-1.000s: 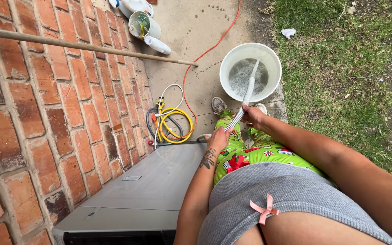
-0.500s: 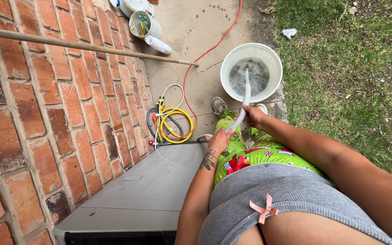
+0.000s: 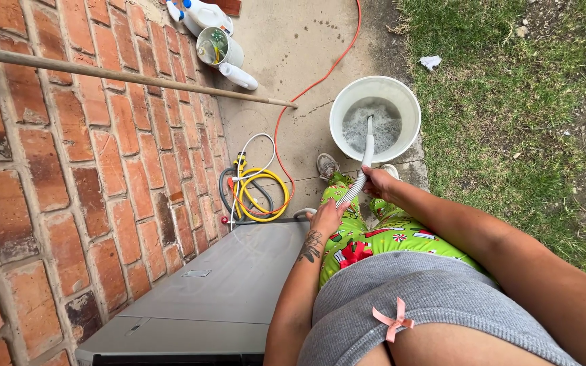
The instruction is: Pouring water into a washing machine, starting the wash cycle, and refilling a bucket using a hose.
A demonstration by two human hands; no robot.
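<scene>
A white bucket (image 3: 407,102) stands on the concrete at the grass edge, with foamy water inside. A grey corrugated hose (image 3: 365,152) runs from near the grey appliance up into the bucket, its end over the water. My right hand (image 3: 378,181) grips the hose just below the bucket. My left hand (image 3: 327,218) holds the same hose lower down, close to the appliance's corner. My legs in green patterned trousers are below the hands.
A grey appliance top (image 3: 218,291) sits against the brick wall (image 3: 69,176). Coiled yellow and grey hoses (image 3: 256,193) lie by the wall. An orange cord (image 3: 306,88) crosses the concrete. Spray bottles and a jug (image 3: 215,44) stand farther off. A long pole (image 3: 130,74) leans across. Grass (image 3: 523,102) lies to the right.
The hose end has shifted slightly within the bucket and the water looks foamier. Both hands keep their grip on the hose.
</scene>
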